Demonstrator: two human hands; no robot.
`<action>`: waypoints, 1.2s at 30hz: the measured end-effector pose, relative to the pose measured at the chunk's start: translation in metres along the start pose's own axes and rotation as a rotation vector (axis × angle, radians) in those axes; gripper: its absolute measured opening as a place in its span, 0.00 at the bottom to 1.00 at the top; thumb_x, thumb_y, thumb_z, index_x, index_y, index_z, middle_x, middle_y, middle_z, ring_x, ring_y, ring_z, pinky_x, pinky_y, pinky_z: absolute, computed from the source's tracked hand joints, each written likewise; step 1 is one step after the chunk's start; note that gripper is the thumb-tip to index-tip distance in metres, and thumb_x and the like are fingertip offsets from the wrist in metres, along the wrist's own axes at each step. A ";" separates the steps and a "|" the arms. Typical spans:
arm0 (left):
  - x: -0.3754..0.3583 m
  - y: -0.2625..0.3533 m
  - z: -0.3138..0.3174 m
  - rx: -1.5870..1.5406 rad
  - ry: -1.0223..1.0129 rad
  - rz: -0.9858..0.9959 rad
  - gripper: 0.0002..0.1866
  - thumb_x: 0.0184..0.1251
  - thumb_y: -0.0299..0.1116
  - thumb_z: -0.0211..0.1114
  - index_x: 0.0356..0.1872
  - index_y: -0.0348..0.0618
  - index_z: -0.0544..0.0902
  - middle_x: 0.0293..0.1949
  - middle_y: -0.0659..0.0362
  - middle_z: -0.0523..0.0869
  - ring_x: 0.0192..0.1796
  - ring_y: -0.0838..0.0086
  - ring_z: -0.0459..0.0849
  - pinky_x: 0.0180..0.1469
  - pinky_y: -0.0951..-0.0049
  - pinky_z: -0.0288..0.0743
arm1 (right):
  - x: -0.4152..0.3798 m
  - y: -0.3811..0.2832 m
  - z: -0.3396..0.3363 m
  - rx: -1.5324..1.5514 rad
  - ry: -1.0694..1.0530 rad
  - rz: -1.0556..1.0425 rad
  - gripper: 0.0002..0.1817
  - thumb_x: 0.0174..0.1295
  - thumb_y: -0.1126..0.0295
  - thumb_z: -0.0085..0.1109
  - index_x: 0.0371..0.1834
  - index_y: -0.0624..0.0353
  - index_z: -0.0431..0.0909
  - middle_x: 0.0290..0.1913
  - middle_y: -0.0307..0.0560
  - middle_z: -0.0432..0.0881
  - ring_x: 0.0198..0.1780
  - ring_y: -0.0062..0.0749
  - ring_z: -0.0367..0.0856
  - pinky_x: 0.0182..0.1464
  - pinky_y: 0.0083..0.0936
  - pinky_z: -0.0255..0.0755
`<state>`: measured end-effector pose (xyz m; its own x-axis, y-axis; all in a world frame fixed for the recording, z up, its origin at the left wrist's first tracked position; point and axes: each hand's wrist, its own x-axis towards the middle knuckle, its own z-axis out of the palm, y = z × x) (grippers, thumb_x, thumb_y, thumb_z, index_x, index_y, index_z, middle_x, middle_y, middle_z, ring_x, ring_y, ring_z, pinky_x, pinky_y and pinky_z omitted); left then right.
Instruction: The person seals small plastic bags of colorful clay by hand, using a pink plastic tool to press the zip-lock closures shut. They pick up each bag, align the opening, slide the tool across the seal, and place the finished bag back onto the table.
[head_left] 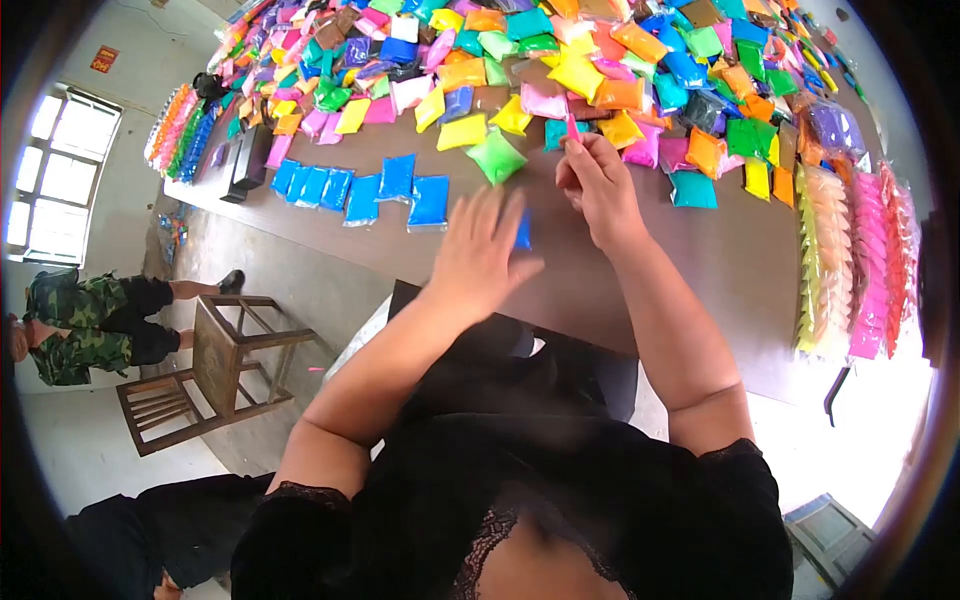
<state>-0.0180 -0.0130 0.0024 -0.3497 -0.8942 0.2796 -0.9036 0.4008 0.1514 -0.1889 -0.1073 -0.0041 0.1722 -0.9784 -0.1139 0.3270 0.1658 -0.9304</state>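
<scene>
My left hand (478, 250) is open, fingers spread and slightly smeared by motion, low over the table. Partly hidden behind its fingers lies a blue packet (524, 232). A row of blue packets (362, 202) stretches away to its left, the nearest being a flat blue packet (429, 204). My right hand (602, 185) has thumb and forefinger pinched together at the edge of the pile, with a small pink pointed piece (572, 128) sticking up from the fingertips; its kind is unclear. Between the hands, a bright green packet (497, 157) rests at the pile's front edge.
A big heap of colourful packets (575, 75) covers the brown table's (400, 255) far side. Strips of packets (870, 265) stand at the right edge, more strips (185, 130) at the far left. A wooden chair (218, 360) and a person in camouflage (85, 315) are left.
</scene>
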 end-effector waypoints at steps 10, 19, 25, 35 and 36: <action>-0.023 -0.007 0.008 -0.148 0.137 0.099 0.26 0.60 0.35 0.70 0.59 0.37 0.77 0.62 0.50 0.73 0.61 0.53 0.74 0.62 0.56 0.71 | -0.001 0.005 -0.006 -0.592 -0.164 -0.268 0.13 0.67 0.64 0.62 0.46 0.62 0.84 0.33 0.38 0.83 0.35 0.23 0.79 0.40 0.23 0.73; -0.025 -0.004 0.011 -0.176 0.165 0.042 0.23 0.61 0.34 0.69 0.57 0.39 0.79 0.60 0.53 0.74 0.62 0.57 0.74 0.63 0.59 0.70 | -0.046 0.003 0.002 -1.067 -0.190 -0.332 0.07 0.58 0.69 0.62 0.37 0.59 0.84 0.37 0.53 0.83 0.40 0.49 0.83 0.42 0.37 0.76; -0.027 -0.008 0.012 -0.223 0.181 0.044 0.23 0.61 0.35 0.68 0.57 0.40 0.79 0.60 0.54 0.74 0.62 0.58 0.73 0.64 0.59 0.70 | -0.052 0.005 0.015 -1.040 -0.001 -0.443 0.07 0.60 0.67 0.61 0.35 0.58 0.84 0.37 0.48 0.84 0.41 0.47 0.83 0.42 0.38 0.77; -0.013 -0.031 0.008 -0.477 0.091 0.011 0.23 0.60 0.32 0.68 0.58 0.43 0.79 0.58 0.54 0.76 0.63 0.58 0.73 0.65 0.60 0.68 | -0.047 0.021 -0.003 -0.933 0.281 -0.399 0.08 0.61 0.70 0.67 0.39 0.62 0.84 0.32 0.44 0.83 0.35 0.27 0.81 0.41 0.24 0.74; -0.005 -0.037 0.009 -0.415 0.112 0.043 0.22 0.61 0.31 0.68 0.58 0.42 0.79 0.56 0.54 0.78 0.61 0.58 0.75 0.63 0.59 0.70 | -0.048 0.023 -0.004 -0.941 0.284 -0.392 0.08 0.61 0.70 0.67 0.39 0.62 0.84 0.32 0.44 0.83 0.35 0.27 0.81 0.41 0.24 0.74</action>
<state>0.0150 -0.0250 -0.0134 -0.3355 -0.8567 0.3917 -0.7044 0.5042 0.4995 -0.1934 -0.0569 -0.0214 -0.0529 -0.9559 0.2888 -0.5603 -0.2110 -0.8010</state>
